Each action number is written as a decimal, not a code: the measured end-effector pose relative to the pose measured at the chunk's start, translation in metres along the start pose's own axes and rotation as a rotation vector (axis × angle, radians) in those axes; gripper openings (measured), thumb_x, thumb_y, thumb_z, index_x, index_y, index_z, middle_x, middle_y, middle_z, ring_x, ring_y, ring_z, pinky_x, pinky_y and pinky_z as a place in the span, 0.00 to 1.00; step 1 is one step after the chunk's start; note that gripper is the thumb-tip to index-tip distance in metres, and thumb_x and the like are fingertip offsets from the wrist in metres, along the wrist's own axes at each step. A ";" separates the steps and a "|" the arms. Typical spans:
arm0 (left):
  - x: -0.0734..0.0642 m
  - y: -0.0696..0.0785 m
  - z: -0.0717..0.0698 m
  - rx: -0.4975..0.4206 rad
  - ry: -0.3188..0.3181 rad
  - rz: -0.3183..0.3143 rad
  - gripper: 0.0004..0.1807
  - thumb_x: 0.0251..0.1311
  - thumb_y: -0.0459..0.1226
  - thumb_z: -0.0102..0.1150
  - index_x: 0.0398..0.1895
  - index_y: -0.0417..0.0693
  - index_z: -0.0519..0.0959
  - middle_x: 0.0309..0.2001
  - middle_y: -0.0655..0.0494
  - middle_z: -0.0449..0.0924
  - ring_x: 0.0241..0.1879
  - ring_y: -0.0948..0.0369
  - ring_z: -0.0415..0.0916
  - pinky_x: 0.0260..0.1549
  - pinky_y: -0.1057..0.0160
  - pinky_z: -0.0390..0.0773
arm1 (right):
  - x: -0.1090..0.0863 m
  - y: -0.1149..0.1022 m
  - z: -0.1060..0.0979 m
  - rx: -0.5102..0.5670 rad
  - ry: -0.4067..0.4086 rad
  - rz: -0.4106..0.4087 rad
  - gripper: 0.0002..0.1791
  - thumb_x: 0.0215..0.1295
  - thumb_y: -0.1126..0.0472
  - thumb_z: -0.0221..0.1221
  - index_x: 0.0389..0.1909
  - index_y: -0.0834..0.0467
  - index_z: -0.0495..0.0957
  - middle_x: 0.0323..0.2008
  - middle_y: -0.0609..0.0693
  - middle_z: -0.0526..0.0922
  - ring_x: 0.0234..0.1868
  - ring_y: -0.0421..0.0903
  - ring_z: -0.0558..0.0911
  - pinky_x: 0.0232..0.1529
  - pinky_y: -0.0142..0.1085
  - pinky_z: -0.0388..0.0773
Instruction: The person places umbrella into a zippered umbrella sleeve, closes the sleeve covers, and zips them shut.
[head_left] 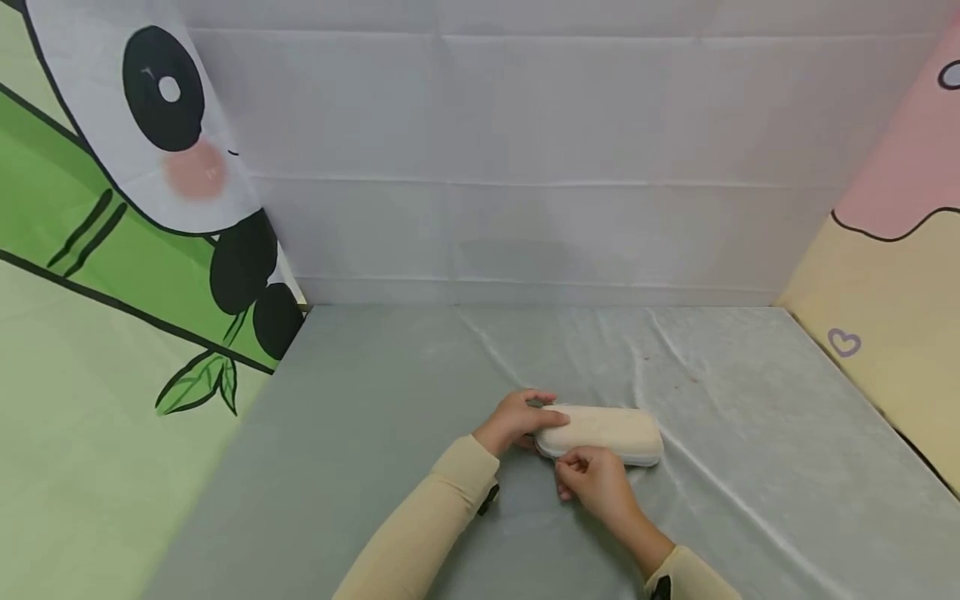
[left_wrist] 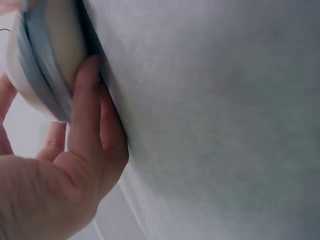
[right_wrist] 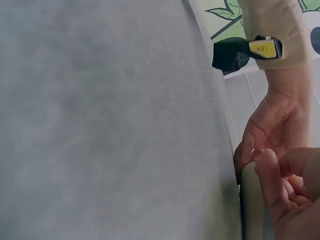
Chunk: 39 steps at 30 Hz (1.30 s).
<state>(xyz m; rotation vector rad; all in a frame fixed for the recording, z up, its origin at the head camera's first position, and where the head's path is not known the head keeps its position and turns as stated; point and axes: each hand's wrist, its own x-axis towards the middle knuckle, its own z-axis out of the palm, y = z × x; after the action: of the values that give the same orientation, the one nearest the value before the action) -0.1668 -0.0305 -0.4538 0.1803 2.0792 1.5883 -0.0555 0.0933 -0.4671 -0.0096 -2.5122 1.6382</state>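
A cream, rounded, oblong zippered case (head_left: pixel 611 427) lies on the grey cloth. My left hand (head_left: pixel 516 422) grips its left end, thumb on top and the other fingers round the end and low side. In the left wrist view, a grey-blue zipper band (left_wrist: pixel 42 55) runs round the case's side, with a fingertip against the lower shell. At the near side, close to the left end, my right hand (head_left: pixel 596 479) pinches at the zipper with thumb and forefinger. Its fingers hide the zipper pull. The right wrist view shows both hands close together at the case's end.
Grey cloth (head_left: pixel 360 433) with creases covers the table. A white folded sheet (head_left: pixel 562 125) hangs behind it. Printed panels stand at the sides, with a panda (head_left: pixel 150 192) on the left and pink and yellow (head_left: pixel 885 275) on the right. A dark strap (right_wrist: pixel 232 54) circles the left sleeve.
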 end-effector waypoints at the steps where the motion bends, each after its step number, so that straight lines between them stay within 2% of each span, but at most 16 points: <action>1: 0.002 0.000 0.001 0.005 -0.010 -0.010 0.31 0.47 0.43 0.71 0.57 0.50 0.75 0.44 0.50 0.76 0.33 0.56 0.78 0.25 0.56 0.79 | -0.002 0.000 -0.001 -0.002 -0.004 -0.002 0.05 0.54 0.74 0.59 0.22 0.67 0.81 0.13 0.50 0.78 0.14 0.42 0.78 0.17 0.30 0.74; 6: 0.007 0.001 0.008 0.025 -0.055 -0.038 0.32 0.48 0.45 0.71 0.59 0.52 0.74 0.39 0.51 0.77 0.31 0.55 0.78 0.25 0.55 0.78 | -0.014 0.004 -0.009 0.000 -0.028 -0.015 0.03 0.55 0.74 0.60 0.24 0.69 0.80 0.14 0.50 0.78 0.13 0.41 0.77 0.16 0.30 0.74; 9: 0.005 -0.001 0.015 0.044 -0.045 0.004 0.30 0.48 0.43 0.71 0.57 0.49 0.76 0.37 0.50 0.78 0.30 0.56 0.77 0.25 0.57 0.78 | -0.019 0.009 -0.014 -0.003 -0.071 -0.020 0.03 0.57 0.72 0.61 0.26 0.69 0.81 0.15 0.50 0.79 0.14 0.41 0.78 0.17 0.31 0.75; 14: -0.008 -0.004 0.023 0.206 0.092 0.158 0.23 0.49 0.46 0.69 0.49 0.47 0.81 0.41 0.53 0.78 0.34 0.60 0.75 0.31 0.63 0.77 | -0.017 0.011 -0.035 -0.017 -0.221 -0.059 0.07 0.60 0.66 0.61 0.30 0.67 0.82 0.18 0.51 0.80 0.17 0.40 0.78 0.19 0.32 0.77; 15: -0.010 -0.004 0.026 0.243 0.120 0.185 0.22 0.50 0.46 0.69 0.47 0.47 0.82 0.43 0.54 0.78 0.36 0.60 0.75 0.32 0.64 0.76 | -0.016 0.010 -0.043 -0.034 -0.220 -0.093 0.07 0.60 0.66 0.62 0.30 0.67 0.83 0.19 0.52 0.80 0.17 0.40 0.78 0.19 0.32 0.77; 17: -0.013 -0.004 0.030 0.289 0.161 0.207 0.20 0.51 0.48 0.68 0.46 0.49 0.83 0.46 0.54 0.78 0.39 0.59 0.75 0.35 0.64 0.76 | -0.010 0.007 -0.060 -0.131 -0.147 -0.186 0.06 0.59 0.64 0.63 0.32 0.65 0.83 0.21 0.50 0.81 0.19 0.39 0.78 0.21 0.32 0.77; 19: -0.015 -0.004 0.032 0.315 0.182 0.216 0.20 0.52 0.49 0.66 0.45 0.49 0.83 0.47 0.54 0.78 0.42 0.57 0.75 0.38 0.62 0.76 | -0.001 0.005 -0.078 -0.254 -0.047 -0.285 0.08 0.58 0.65 0.64 0.37 0.64 0.83 0.27 0.50 0.82 0.25 0.42 0.80 0.26 0.36 0.78; 21: -0.017 -0.004 0.033 0.340 0.194 0.216 0.20 0.54 0.48 0.64 0.47 0.49 0.82 0.48 0.53 0.78 0.45 0.56 0.75 0.41 0.61 0.75 | 0.009 0.007 -0.093 -0.364 0.017 -0.343 0.14 0.58 0.63 0.64 0.44 0.63 0.81 0.38 0.53 0.82 0.37 0.48 0.81 0.38 0.42 0.77; 23: -0.022 -0.004 0.031 0.385 0.207 0.214 0.22 0.56 0.49 0.62 0.51 0.48 0.80 0.50 0.51 0.77 0.48 0.54 0.74 0.43 0.58 0.75 | 0.018 0.011 -0.105 -0.439 -0.013 -0.349 0.20 0.60 0.60 0.63 0.52 0.62 0.77 0.49 0.60 0.78 0.49 0.57 0.76 0.48 0.53 0.71; 26: -0.032 -0.003 0.027 0.477 0.267 0.246 0.26 0.57 0.50 0.61 0.54 0.45 0.76 0.50 0.49 0.77 0.47 0.53 0.74 0.42 0.55 0.75 | 0.028 0.022 -0.114 -0.471 -0.128 -0.325 0.25 0.61 0.56 0.62 0.57 0.63 0.73 0.57 0.66 0.70 0.58 0.66 0.66 0.54 0.61 0.61; 28: -0.042 -0.004 0.023 0.541 0.327 0.293 0.23 0.56 0.49 0.62 0.49 0.45 0.76 0.42 0.51 0.78 0.39 0.55 0.76 0.35 0.58 0.75 | 0.030 0.030 -0.114 -0.465 -0.190 -0.305 0.26 0.60 0.54 0.62 0.57 0.64 0.74 0.57 0.67 0.69 0.58 0.67 0.66 0.55 0.61 0.61; 29: -0.048 -0.004 0.021 0.567 0.349 0.325 0.18 0.55 0.48 0.63 0.43 0.46 0.77 0.37 0.54 0.78 0.33 0.58 0.76 0.31 0.60 0.75 | 0.031 0.033 -0.113 -0.456 -0.201 -0.296 0.26 0.60 0.54 0.63 0.56 0.65 0.75 0.56 0.67 0.71 0.58 0.66 0.67 0.54 0.60 0.62; 31: -0.060 -0.005 0.020 0.630 0.384 0.380 0.12 0.51 0.46 0.66 0.28 0.49 0.76 0.24 0.60 0.75 0.22 0.63 0.71 0.21 0.65 0.71 | 0.030 0.038 -0.111 -0.441 -0.205 -0.282 0.26 0.59 0.54 0.63 0.54 0.65 0.76 0.53 0.65 0.73 0.56 0.64 0.69 0.53 0.59 0.64; 33: -0.071 -0.008 0.022 0.695 0.396 0.426 0.15 0.47 0.44 0.69 0.18 0.53 0.72 0.16 0.65 0.68 0.16 0.67 0.64 0.15 0.68 0.65 | 0.030 0.040 -0.110 -0.447 -0.193 -0.270 0.25 0.59 0.52 0.64 0.54 0.64 0.76 0.52 0.63 0.74 0.54 0.64 0.70 0.52 0.59 0.66; 35: -0.077 -0.011 0.026 0.779 0.385 0.436 0.18 0.43 0.45 0.71 0.12 0.56 0.70 0.12 0.68 0.63 0.13 0.69 0.60 0.12 0.70 0.61 | 0.031 0.038 -0.110 -0.455 -0.178 -0.253 0.26 0.58 0.52 0.64 0.53 0.63 0.77 0.51 0.63 0.74 0.53 0.64 0.71 0.51 0.59 0.66; 39: -0.075 -0.018 0.033 0.916 0.398 0.391 0.21 0.40 0.50 0.73 0.05 0.57 0.71 0.08 0.69 0.62 0.11 0.69 0.59 0.10 0.70 0.59 | 0.033 0.032 -0.110 -0.459 -0.185 -0.230 0.26 0.57 0.52 0.64 0.53 0.64 0.77 0.51 0.66 0.73 0.53 0.66 0.70 0.51 0.60 0.66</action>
<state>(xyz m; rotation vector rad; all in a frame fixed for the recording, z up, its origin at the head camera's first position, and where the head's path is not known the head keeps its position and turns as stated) -0.0829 -0.0377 -0.4533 0.6582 3.1110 0.7502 -0.0773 0.2090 -0.4493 0.3817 -2.8418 0.9949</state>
